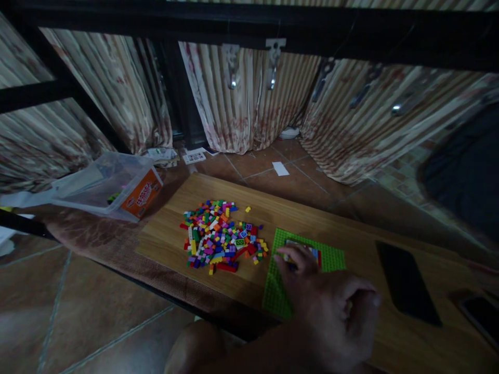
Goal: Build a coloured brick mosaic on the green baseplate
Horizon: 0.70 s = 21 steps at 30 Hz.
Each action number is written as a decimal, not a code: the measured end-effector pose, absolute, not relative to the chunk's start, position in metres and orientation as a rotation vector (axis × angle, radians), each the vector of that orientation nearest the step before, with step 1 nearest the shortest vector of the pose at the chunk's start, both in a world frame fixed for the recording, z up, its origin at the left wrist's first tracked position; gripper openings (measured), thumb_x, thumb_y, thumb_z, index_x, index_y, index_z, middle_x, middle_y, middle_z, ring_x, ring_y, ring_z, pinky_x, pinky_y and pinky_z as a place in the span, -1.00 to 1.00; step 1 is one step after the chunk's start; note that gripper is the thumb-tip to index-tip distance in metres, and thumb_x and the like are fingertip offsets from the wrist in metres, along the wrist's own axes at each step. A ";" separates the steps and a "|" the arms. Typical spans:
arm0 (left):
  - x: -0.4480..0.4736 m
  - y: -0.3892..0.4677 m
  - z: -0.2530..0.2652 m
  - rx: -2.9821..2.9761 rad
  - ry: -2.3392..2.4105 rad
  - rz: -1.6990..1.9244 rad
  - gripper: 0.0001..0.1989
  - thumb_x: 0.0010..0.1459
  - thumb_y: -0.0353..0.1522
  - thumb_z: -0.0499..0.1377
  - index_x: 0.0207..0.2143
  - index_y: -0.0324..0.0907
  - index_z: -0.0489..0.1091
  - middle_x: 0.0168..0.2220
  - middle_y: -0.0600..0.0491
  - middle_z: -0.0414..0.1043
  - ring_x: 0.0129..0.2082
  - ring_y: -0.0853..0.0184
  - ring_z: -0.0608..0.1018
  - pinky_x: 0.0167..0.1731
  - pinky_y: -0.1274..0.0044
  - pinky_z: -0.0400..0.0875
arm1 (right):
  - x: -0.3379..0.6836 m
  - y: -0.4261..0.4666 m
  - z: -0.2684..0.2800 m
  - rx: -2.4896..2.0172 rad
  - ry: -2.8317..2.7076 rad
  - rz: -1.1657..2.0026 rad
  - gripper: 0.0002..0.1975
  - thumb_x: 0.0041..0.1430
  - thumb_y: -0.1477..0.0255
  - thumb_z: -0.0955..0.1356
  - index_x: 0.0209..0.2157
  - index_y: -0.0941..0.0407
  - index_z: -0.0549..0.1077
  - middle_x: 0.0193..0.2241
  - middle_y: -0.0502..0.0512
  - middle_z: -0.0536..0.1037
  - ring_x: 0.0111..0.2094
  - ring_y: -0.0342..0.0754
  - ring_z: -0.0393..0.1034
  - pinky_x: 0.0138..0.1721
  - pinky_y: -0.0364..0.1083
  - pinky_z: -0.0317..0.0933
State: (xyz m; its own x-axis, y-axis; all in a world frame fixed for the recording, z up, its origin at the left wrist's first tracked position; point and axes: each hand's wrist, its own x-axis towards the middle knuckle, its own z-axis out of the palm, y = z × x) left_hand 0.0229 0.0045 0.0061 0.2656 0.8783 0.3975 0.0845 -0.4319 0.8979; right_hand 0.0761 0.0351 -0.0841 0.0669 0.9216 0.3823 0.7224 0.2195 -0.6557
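A green studded baseplate [277, 291] lies on the wooden board, with a small group of toy bricks [314, 253] in blue, red and pale colours near its upper middle. My right hand [302, 261] is over these bricks; its thumb and fingers bend together, hiding part of them and whatever is pinched. Closer to the camera, my left hand [338, 319] overlaps it, its forearm coming from the lower left. Its fingers are curled, and I cannot make out anything inside them. Left of the baseplate lies a loose pile of multicoloured bricks [218, 239].
A clear plastic box [88, 189] with an orange label stands left of the wooden board [171, 223]. A dark flat panel [407, 283] and a phone-like object [481, 314] lie to the right. Papers [195, 157] rest on the tiled floor before striped curtains [249, 104].
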 end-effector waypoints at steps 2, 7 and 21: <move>0.023 0.006 0.007 1.697 0.822 1.248 -0.83 0.20 -0.38 0.03 -0.34 -0.18 0.41 -0.48 0.07 0.50 -0.51 0.45 0.48 -0.40 0.60 0.39 | 0.056 0.042 -0.081 -1.553 -1.758 0.304 -0.87 0.16 0.35 0.33 -0.28 0.04 0.50 -0.28 0.08 0.53 -0.19 0.05 0.38 -0.12 0.06 0.22; 0.025 0.003 0.000 1.681 0.761 1.192 -0.83 0.22 -0.39 0.02 -0.33 -0.21 0.39 -0.48 0.08 0.47 -0.54 0.51 0.43 -0.52 0.68 0.29 | 0.023 0.050 -0.075 -1.557 -1.935 0.214 -0.85 0.18 0.33 0.34 -0.24 0.06 0.50 -0.28 0.08 0.52 -0.20 0.04 0.31 -0.13 0.04 0.13; 0.022 -0.003 0.007 1.552 0.792 1.130 -0.87 0.15 -0.44 0.06 -0.42 -0.17 0.38 -0.51 0.08 0.47 -0.54 0.45 0.44 -0.51 0.61 0.33 | 0.066 0.054 -0.067 -1.632 -1.645 0.354 -0.84 0.21 0.34 0.29 -0.26 0.04 0.49 -0.30 0.06 0.56 -0.23 0.01 0.42 -0.17 -0.01 0.24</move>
